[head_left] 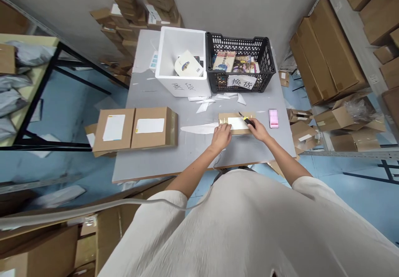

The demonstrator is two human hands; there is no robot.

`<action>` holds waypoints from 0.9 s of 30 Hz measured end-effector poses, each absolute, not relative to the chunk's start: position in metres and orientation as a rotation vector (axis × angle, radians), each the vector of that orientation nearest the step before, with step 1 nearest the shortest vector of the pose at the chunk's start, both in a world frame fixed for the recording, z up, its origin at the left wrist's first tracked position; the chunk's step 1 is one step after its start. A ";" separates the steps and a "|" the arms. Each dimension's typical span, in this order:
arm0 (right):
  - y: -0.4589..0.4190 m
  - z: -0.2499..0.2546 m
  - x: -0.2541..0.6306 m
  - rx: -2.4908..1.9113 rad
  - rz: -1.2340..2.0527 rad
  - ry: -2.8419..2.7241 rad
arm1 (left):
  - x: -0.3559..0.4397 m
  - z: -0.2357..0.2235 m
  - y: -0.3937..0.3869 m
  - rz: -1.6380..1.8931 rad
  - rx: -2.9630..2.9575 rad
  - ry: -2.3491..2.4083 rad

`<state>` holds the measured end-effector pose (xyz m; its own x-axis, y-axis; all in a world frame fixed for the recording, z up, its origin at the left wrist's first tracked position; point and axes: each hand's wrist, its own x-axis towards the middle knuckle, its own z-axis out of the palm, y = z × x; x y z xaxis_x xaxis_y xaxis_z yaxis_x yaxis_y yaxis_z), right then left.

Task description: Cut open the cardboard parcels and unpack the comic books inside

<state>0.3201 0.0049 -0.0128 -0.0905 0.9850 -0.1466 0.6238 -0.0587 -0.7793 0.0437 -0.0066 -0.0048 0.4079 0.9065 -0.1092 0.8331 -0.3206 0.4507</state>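
Observation:
A small cardboard box [239, 132] with a white label lies near the front of the grey table, right of the middle. My left hand [222, 136] grips its left end, the fingers over the near corner. In my right hand [258, 131] is a utility knife [248, 121] with a black and yellow handle. Its blade points up and left over the box's far side; from here I cannot tell whether it touches. A long strip of white paper [199, 128] lies just left of the box.
Two larger labelled boxes [149, 138] stand at the table's left. At the back are a white foam bin [191, 87] and a black crate [264, 67] holding books. Paper scraps [204, 106] lie before them. A phone [273, 118] is at right.

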 end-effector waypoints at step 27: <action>0.061 0.044 0.274 -1.581 0.862 -2.513 | 0.050 -0.036 -0.024 0.341 2.278 1.371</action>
<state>0.2738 0.0615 0.0440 -0.4758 0.8449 -0.2445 0.8170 0.3217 -0.4785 0.0504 -0.0237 -0.0356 0.4734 0.8806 -0.0227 0.7677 -0.3998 0.5009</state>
